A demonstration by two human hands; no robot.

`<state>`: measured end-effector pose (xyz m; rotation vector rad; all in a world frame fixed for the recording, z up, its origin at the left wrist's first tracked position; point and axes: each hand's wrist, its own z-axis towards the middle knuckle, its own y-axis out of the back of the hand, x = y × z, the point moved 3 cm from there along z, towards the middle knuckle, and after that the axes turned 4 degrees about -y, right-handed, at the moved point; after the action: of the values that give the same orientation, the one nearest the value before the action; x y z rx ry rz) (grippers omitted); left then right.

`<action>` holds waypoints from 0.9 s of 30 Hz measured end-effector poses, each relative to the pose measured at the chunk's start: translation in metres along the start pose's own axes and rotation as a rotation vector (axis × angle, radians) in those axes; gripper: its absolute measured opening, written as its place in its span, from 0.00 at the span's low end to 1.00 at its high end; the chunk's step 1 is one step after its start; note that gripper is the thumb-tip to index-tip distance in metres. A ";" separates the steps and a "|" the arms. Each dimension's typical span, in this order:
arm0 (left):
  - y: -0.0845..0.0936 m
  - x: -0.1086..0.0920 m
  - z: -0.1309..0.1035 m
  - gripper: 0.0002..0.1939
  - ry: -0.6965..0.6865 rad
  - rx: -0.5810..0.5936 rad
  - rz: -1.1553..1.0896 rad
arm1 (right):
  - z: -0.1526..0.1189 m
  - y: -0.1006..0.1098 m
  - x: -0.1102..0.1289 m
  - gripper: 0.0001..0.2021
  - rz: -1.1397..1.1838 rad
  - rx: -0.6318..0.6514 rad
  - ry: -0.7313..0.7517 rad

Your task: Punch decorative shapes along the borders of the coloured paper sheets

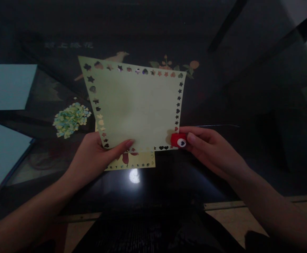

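Observation:
A pale green sheet of paper (140,105) is held up above the dark table, with heart, star and other small shapes punched along its edges. My left hand (100,151) grips its lower left part, thumb on top and fingers hidden underneath. In my right hand (206,144) is a small red craft punch (174,140) with a white button bearing a dark heart. The punch sits at the sheet's lower right corner, over its edge. Beneath the sheet lies a yellow punched paper (140,161), mostly covered.
A heap of small green and yellow paper cutouts (71,119) lies left of the sheet. Light blue paper (8,86) and more pale sheets (8,151) rest at the far left. The dark glossy tabletop (169,182) carries printed flowers and a bird; its front edge runs near my body.

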<state>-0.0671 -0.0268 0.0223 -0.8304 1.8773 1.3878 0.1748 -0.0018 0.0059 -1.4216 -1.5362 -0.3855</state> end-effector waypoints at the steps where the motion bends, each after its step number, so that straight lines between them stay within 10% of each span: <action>1: 0.000 -0.001 0.000 0.15 -0.008 0.001 0.015 | 0.000 0.000 0.000 0.09 -0.009 0.001 -0.009; 27: -0.001 -0.003 -0.002 0.19 -0.084 -0.021 0.123 | 0.001 0.000 -0.003 0.15 -0.077 -0.071 -0.075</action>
<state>-0.0653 -0.0290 0.0245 -0.6661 1.8782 1.4960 0.1739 -0.0032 0.0029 -1.4486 -1.6561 -0.4411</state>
